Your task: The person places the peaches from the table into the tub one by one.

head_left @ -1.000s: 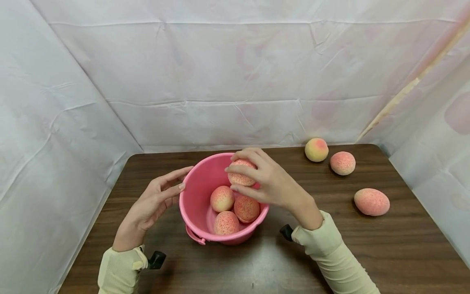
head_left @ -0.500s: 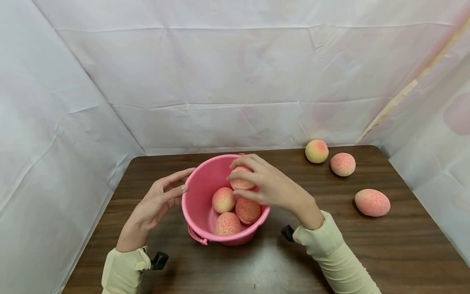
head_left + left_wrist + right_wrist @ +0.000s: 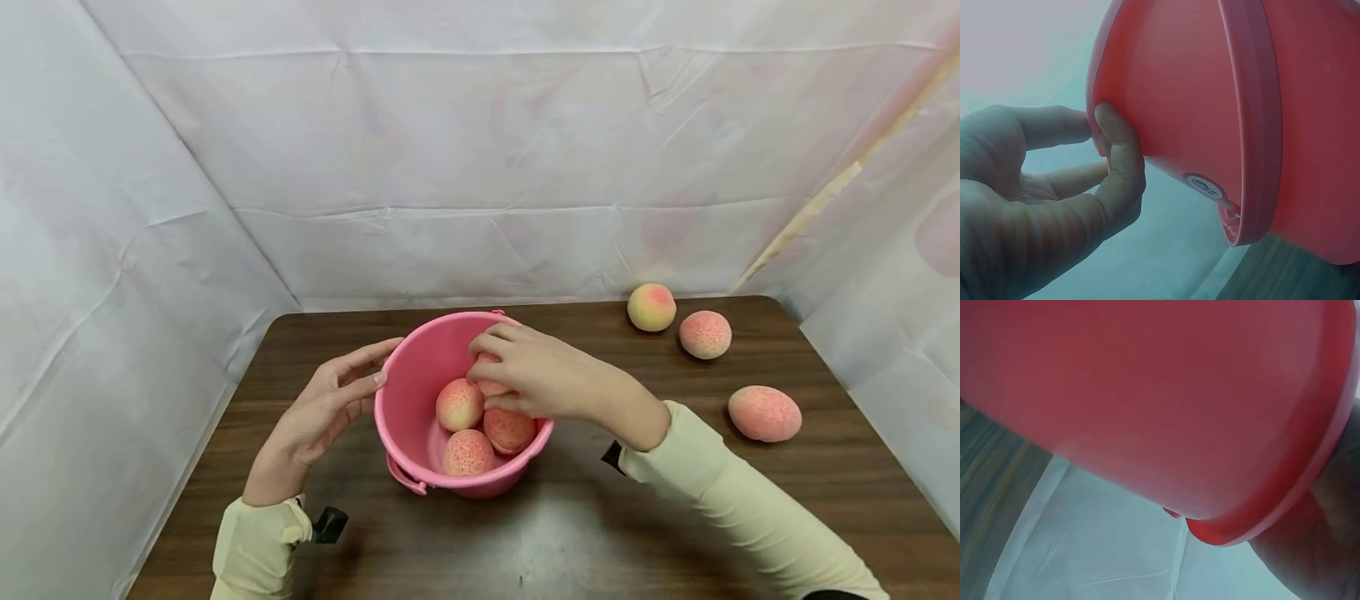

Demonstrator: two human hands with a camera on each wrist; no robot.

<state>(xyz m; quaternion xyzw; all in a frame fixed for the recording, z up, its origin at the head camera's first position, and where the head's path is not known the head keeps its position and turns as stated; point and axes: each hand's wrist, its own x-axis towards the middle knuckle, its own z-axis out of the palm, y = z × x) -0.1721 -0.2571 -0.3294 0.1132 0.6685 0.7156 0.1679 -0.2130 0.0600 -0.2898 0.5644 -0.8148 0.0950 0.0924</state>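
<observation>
1. Since the earlier frame, the right hand (image 3: 543,375) has sunk slightly deeper into the pink bucket (image 3: 408,392), fingers curled around a peach (image 3: 492,387)
2. The left hand (image 3: 322,408) pinches the bucket's edge
3. Three loose peaches (image 3: 460,405) already lie inside; three outlying peaches (image 3: 765,413) remain on the table (image 3: 465,558)
4. Left wrist view adds a round label (image 3: 1204,185); only the head view shows peaches

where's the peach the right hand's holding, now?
Head view: the held peach is in the pink bucket, toward its far right side, partly hidden by the right hand; three other peaches sit nearer the camera.
</observation>
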